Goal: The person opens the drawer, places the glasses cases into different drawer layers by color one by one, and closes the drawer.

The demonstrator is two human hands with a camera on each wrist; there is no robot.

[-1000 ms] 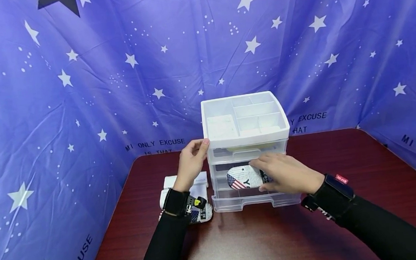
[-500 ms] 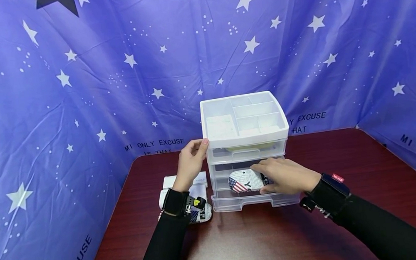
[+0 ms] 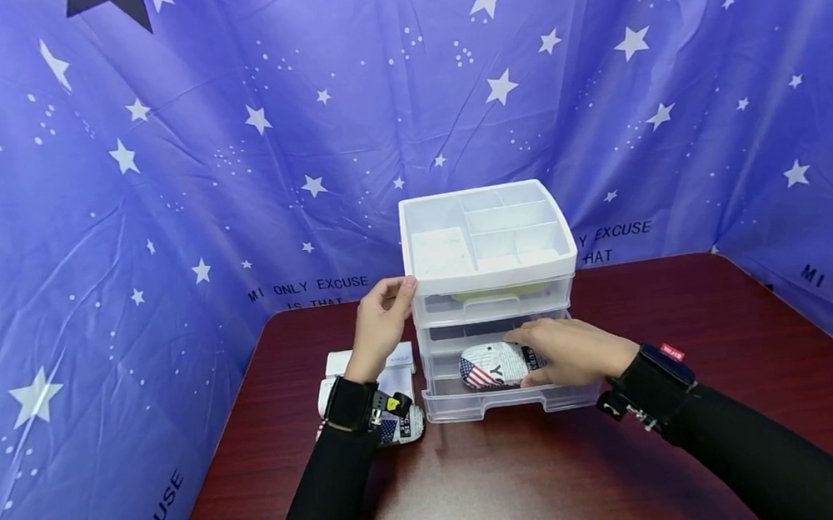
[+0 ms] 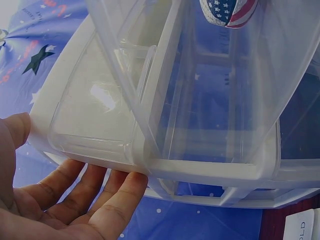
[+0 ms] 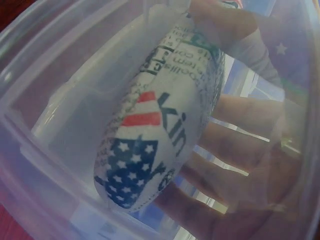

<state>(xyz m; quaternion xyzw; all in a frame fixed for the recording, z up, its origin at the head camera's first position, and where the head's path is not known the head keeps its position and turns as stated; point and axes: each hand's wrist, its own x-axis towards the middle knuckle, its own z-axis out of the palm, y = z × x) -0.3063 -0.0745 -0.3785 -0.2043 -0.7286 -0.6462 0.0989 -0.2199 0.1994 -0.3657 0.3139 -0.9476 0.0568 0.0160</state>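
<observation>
A white plastic drawer unit (image 3: 497,276) stands on the table, its lowest clear drawer (image 3: 457,409) pulled out. My right hand (image 3: 576,349) reaches into that drawer and grips a rounded glasses case (image 3: 489,368) by its right end. Newsprint and a US flag pattern cover the case. Through the clear drawer wall, the right wrist view shows the glasses case (image 5: 155,120) tilted, with fingers along one side. At the unit's upper left corner, my left hand (image 3: 377,324) holds the frame; the left wrist view shows thumb and fingers (image 4: 115,205) at opposite edges.
Left of the unit lie white boxes (image 3: 399,355) and a second flag-printed case (image 3: 406,427), partly covered by the left wrist. The unit's top tray (image 3: 514,219) has several compartments. A blue star-printed curtain (image 3: 344,133) hangs behind the dark red table (image 3: 499,486).
My right hand has lowered the glasses case a little deeper into the open drawer. The left hand keeps its place on the unit's corner.
</observation>
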